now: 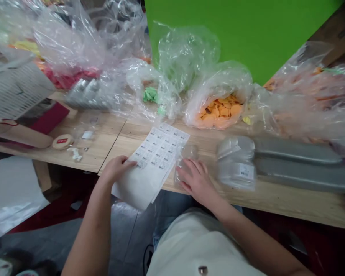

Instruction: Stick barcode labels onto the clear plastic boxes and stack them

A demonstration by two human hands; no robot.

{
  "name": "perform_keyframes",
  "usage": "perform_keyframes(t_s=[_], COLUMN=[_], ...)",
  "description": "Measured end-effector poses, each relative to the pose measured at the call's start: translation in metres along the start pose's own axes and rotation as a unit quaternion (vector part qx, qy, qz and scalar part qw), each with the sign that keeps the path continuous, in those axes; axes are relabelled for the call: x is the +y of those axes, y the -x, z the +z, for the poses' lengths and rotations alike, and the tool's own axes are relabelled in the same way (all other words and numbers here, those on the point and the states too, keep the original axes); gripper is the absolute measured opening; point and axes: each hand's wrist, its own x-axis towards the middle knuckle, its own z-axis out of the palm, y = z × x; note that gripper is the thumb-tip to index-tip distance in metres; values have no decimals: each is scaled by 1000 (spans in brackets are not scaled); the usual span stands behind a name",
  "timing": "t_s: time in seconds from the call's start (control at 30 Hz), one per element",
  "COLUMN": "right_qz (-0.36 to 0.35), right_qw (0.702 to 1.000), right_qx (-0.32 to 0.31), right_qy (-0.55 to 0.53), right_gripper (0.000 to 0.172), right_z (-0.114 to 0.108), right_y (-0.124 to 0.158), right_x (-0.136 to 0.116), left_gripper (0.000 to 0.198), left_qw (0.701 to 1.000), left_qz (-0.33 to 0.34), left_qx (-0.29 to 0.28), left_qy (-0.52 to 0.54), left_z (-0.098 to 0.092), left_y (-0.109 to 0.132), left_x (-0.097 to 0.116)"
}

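My left hand (119, 168) grips the left edge of a sheet of barcode labels (158, 147), thumb on top and fingers underneath. Printed labels fill the sheet's far part, while its near part is bare and hangs past the table edge. Just right of the sheet, my right hand (197, 178) has its curled fingers on a clear plastic container (188, 153), which lies on the table and is partly hidden by the hand. Farther right, round clear containers (235, 147) lie on their sides in long stacks; a barcode label (246, 171) sits on the nearer one.
Behind the sheet lie an open plastic bag of orange pieces (221, 111) and a bag with green pieces (150, 94). A round tin (62, 142) and a white basket (20, 88) are at left. A green panel (232, 34) stands behind the wooden table (290, 197).
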Motion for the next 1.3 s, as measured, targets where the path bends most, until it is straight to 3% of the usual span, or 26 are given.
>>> perform_keyframes(t_s=[0.1, 0.3, 0.37, 0.43, 0.53, 0.6, 0.67, 0.77, 0.97, 1.07, 1.13, 1.2, 1.27, 1.3], right_qz=[-8, -59, -42, -15, 10, 13, 17, 25, 27, 108, 199, 248, 226, 193], right_qw=[1000, 997, 997, 995, 982, 975, 975, 981, 985, 958, 917, 888, 896, 910], right_qx=[4, 4, 21, 51, 94, 104, 96, 77, 90, 118, 154, 214, 275, 291], right_qy=[-8, -45, -55, -83, -162, -197, -200, -178, -146, -238, -311, -323, -266, -224], right_gripper=[43, 39, 32, 24, 21, 24, 23, 20, 21, 22, 26, 30, 28, 26], right_z=[2, -5, -10, -14, -12, -5, 5, 19, 31, 23, 13, 0, -11, -14], right_y=[-3, 10, 7, -3, -31, -53, -72, -84, -83, -89, -92, -90, -79, -71], right_x=[2, 10, 6, -7, -35, -53, -65, -71, -67, -49, -30, -13, -6, -7], left_gripper=[47, 37, 36, 38, 43, 43, 37, 34, 38, 39, 38, 36, 38, 39], left_qw=[999, 977, 984, 989, 941, 912, 902, 910, 942, 958, 982, 980, 964, 964], left_qz=[12, 55, 64, 56, 37, 27, 27, 32, 62, 81, 79, 85, 104, 118], left_qx=[27, 197, 165, 64, -64, -101, -105, -74, -24, 1, 63, 172, 242, 225], left_qy=[12, -66, -17, 122, 330, 396, 418, 407, 329, 274, 162, 44, 31, 81], left_z=[-11, -20, -21, -19, -12, -6, 1, 7, 9, 7, 9, 14, 23, 28], left_y=[3, 14, 19, 25, 35, 40, 44, 48, 50, 39, 30, 27, 35, 43], left_x=[3, 9, 15, 22, 32, 37, 39, 44, 49, 40, 32, 31, 41, 50])
